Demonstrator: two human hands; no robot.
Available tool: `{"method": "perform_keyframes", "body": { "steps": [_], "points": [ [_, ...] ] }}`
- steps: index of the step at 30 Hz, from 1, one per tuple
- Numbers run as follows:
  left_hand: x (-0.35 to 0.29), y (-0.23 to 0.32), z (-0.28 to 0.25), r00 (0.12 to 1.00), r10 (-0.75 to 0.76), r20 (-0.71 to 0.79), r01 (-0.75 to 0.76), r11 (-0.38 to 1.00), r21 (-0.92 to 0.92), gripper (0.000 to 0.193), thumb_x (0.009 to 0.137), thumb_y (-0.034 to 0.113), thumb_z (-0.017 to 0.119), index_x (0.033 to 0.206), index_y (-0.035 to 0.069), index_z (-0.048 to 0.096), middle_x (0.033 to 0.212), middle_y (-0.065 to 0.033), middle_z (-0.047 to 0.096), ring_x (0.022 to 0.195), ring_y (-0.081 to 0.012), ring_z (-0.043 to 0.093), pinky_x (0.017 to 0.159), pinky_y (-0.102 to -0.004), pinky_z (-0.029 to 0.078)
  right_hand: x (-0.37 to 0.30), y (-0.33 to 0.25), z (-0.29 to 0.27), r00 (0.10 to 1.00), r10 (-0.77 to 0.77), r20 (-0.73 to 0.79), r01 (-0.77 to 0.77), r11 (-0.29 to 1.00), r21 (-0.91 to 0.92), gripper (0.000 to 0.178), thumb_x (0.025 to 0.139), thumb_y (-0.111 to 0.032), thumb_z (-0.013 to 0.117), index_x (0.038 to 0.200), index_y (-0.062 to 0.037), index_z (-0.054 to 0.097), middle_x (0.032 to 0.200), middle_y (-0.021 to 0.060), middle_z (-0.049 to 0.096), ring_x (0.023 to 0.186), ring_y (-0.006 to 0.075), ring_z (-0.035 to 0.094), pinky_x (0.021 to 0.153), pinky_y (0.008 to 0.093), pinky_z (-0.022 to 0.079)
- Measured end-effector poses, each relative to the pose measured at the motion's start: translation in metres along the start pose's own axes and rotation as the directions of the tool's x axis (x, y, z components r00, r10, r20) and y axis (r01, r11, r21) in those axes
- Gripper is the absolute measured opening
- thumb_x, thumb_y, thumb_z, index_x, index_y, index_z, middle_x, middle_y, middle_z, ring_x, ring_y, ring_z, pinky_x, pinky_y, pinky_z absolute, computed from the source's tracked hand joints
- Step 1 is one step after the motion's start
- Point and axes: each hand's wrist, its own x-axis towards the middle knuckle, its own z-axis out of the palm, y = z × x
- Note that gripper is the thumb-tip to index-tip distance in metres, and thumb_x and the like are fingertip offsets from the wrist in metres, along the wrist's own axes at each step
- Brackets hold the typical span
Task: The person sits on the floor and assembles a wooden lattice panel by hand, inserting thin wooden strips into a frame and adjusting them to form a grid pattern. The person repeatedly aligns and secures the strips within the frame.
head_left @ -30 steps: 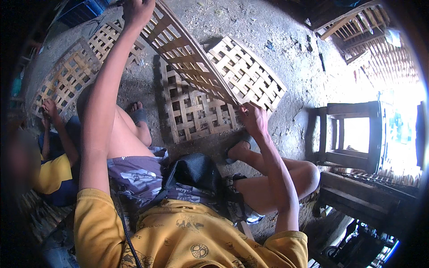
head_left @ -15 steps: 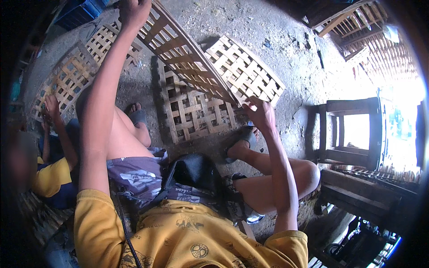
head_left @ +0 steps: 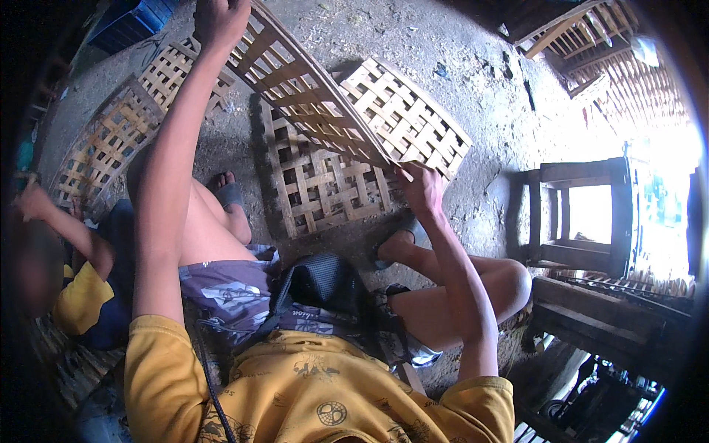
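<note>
The person wears a mustard-yellow short-sleeved T-shirt (head_left: 310, 391) with dark cartoon prints and a round web emblem near the hem. Below the shirt are purple-grey patterned shorts (head_left: 229, 284), with a black pouch (head_left: 325, 284) lying on the lap and a dark cord running down the shirt. Arms and legs are bare, and grey sandals (head_left: 229, 196) cover the feet.

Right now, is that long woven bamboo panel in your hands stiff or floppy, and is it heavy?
Probably fairly stiff: the woven bamboo panel spans between the left hand and right hand without sagging. Likely light for its size, since it is thin slats with open gaps. It may flex a little and feel rough rather than slippery.
</note>
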Motion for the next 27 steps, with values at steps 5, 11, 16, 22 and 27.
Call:
{"method": "perform_keyframes", "body": {
  "steps": [5,11,16,22,27],
  "points": [
    [0.004,-0.004,-0.004,0.998,0.051,-0.022,-0.051,0.999,-0.008,0.071,0.102,0.018,0.057,0.162,-0.002,0.024,0.165,-0.0253,0.03,0.153,-0.0368,0.03,0.124,-0.0404,0.028,-0.002,-0.009,0.002,0.997,-0.08,-0.012,0.078,0.992,-0.1,0.012,0.088,-0.019,0.074,0.092,-0.008,0.076,0.091,0.0138,0.076,0.08,0.0342,0.074,0.073,0.0444,0.058],
    [0.0,-0.014,0.0,1.0,-0.001,-0.021,0.002,0.999,0.033,0.067,0.101,0.025,0.06,0.156,-0.003,0.035,0.155,-0.028,0.044,0.143,-0.0397,0.043,0.118,-0.0433,0.036,0.0,0.018,-0.015,0.904,0.088,0.419,-0.038,0.991,-0.126,0.015,0.089,-0.014,0.063,0.093,-0.0088,0.076,0.085,0.0153,0.075,0.078,0.0334,0.075,0.071,0.0449,0.059],
    [-0.002,-0.009,-0.011,0.984,-0.177,0.019,0.173,0.976,0.129,0.063,0.103,0.032,0.058,0.152,-0.003,0.041,0.149,-0.0282,0.05,0.139,-0.0387,0.048,0.115,-0.044,0.038,0.004,0.014,-0.019,0.943,0.081,0.324,-0.061,0.996,-0.071,0.018,0.085,-0.016,0.067,0.099,-0.013,0.078,0.088,0.0156,0.076,0.082,0.0335,0.075,0.074,0.0434,0.06],
    [0.004,-0.033,-0.011,0.999,-0.011,-0.038,0.014,0.996,0.083,0.066,0.104,0.038,0.058,0.154,0.0,0.039,0.152,-0.0252,0.048,0.14,-0.0379,0.047,0.117,-0.0425,0.037,0.021,0.001,-0.014,0.995,0.012,0.104,-0.028,0.988,0.155,0.017,0.09,-0.019,0.073,0.105,-0.0132,0.077,0.089,0.0129,0.077,0.079,0.032,0.075,0.071,0.0427,0.057],
    [-0.006,-0.006,-0.006,0.956,-0.274,0.106,0.277,0.961,-0.018,0.069,0.106,0.038,0.055,0.16,0.001,0.032,0.161,-0.0232,0.039,0.149,-0.0342,0.038,0.121,-0.0408,0.031,0.013,0.004,-0.009,0.998,0.034,0.056,-0.042,0.989,0.141,0.02,0.091,-0.02,0.074,0.109,-0.0118,0.077,0.093,0.0135,0.077,0.082,0.0314,0.074,0.072,0.0425,0.057]
  ]
}}
